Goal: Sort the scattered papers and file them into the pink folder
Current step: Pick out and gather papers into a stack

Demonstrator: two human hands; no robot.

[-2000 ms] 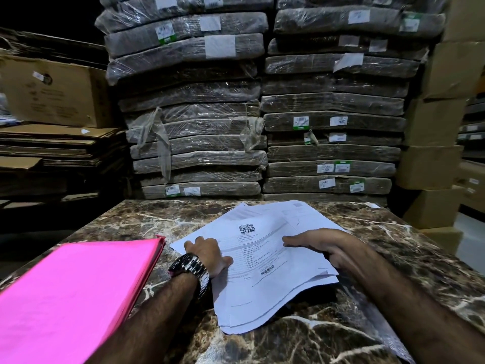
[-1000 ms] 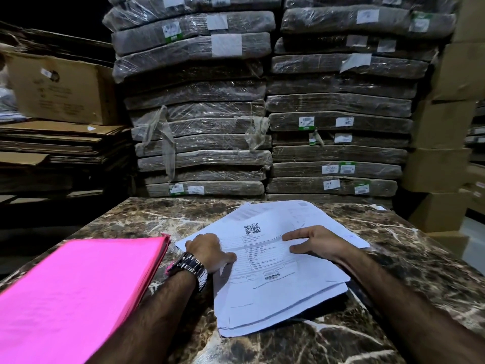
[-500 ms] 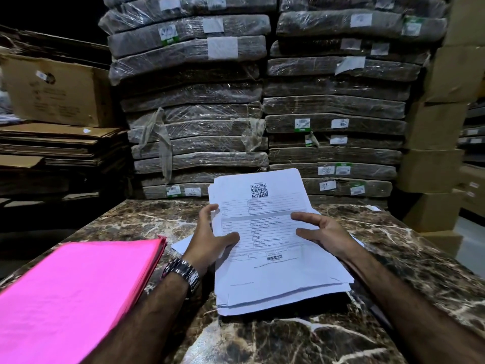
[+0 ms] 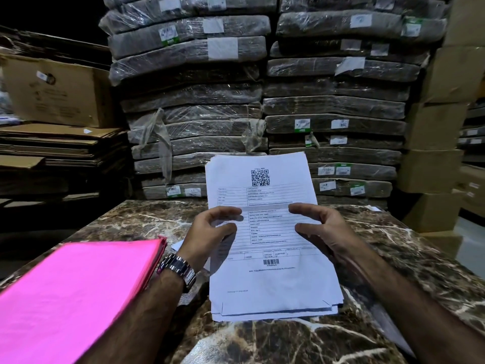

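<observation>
Papers stand on end on the bench; your left grip and right grip each hold a side edge. Folder lies closed at your left.

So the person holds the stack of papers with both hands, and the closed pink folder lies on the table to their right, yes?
Not quite: the head view shows the pink folder on the table to the person's left, not right. The left hand and right hand do both hold the papers.
</observation>
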